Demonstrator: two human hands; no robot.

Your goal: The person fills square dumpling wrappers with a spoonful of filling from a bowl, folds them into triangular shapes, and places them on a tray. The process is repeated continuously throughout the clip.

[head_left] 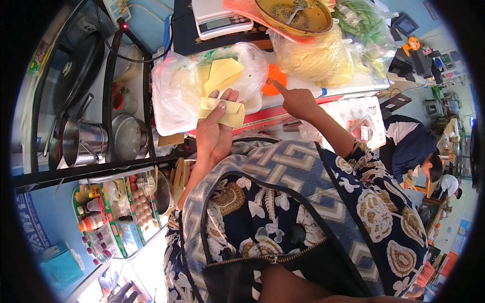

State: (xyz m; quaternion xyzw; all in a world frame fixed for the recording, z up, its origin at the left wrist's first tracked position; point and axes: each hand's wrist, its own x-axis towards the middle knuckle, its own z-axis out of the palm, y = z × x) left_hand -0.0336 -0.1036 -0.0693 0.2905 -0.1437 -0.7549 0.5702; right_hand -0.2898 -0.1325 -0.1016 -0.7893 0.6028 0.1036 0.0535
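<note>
My left hand (214,132) is closed on a pale yellow dough wrapper (232,117), the thumb pressing on its folded upper layer. Just beyond it, more flat yellow wrappers (222,73) lie on a clear plastic bag in a white tray (164,118). My right hand (299,103) stretches its index finger to a small round orange dish (272,87); the fingertip is at the dish's near right edge, and the other fingers look curled with nothing seen in them. What the dish holds I cannot make out.
A brown bowl of filling (318,17) with a spoon stands at the back, above a bag of pale shreds (308,58). A white kitchen scale (225,28) is behind the tray. Pots (83,141) sit on left shelves. Another person (411,146) works at far right.
</note>
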